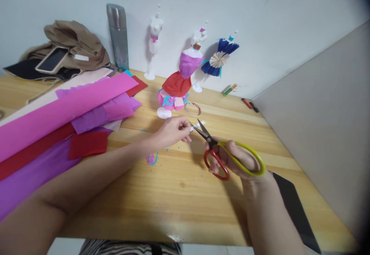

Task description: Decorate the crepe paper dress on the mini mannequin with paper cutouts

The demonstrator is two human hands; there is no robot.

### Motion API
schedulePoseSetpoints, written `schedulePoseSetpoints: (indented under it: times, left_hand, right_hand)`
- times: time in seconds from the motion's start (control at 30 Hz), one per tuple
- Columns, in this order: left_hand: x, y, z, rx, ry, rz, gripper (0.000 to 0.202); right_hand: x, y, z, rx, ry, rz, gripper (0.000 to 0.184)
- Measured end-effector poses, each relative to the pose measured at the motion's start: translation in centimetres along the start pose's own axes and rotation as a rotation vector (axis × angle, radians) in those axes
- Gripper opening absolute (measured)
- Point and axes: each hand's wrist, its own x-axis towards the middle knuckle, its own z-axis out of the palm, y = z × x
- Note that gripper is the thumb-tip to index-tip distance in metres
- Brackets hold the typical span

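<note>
While pinching white strip (196, 125) (L hand (172, 130)), hold taut; w/ fingers thru scissors (209, 139) (R hand (240, 155)), snip square from 4 o'clock.

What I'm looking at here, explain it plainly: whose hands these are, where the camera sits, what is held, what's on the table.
There is no machine: these are one person's bare hands. The single picture comes from a camera worn on that person's head, looking forward and down. The right hand holds scissors, with one red and one yellow handle, their blades open at a white strip. The left hand pinches that strip. On the table, coloured sheets lie to the left. Beyond the hands stand three small dress forms, two of them dressed. A bottle stands further left, near a phone.
</note>
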Motion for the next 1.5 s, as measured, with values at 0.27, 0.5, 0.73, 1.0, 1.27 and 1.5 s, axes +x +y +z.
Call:
schedulePoseSetpoints:
  times: [0.27,0.5,0.73,1.0,1.27,1.5]
  left_hand:
    - [0.4,-1.1,-0.2,0.038,-0.001,0.075,0.022]
    - [0.5,-1.9,-0.3,0.138,-0.002,0.164,0.021]
    - [0.2,-1.8,-0.2,0.16,-0.009,0.175,0.02]
    - [0.2,-1.8,-0.1,0.167,-0.008,0.162,0.019]
    - [0.2,-1.9,-0.2,0.228,0.032,0.168,0.02]
    - [0.0,-1.6,-0.1,0.237,0.026,0.176,0.019]
  right_hand:
    - [0.9,0.1,1.3,0.178,0.012,-0.03,0.079]
    - [1.3,-0.1,2.1,0.323,0.001,-0.034,0.074]
    - [1.2,0.5,2.0,0.323,0.046,0.004,0.06]
    - [2.3,2.0,2.8,0.187,0.064,-0.11,0.058]
    - [1.8,1.7,2.7,-0.041,0.064,-0.164,0.059]
    - [1.0,1.1,3.2,-0.155,0.066,-0.177,0.057]
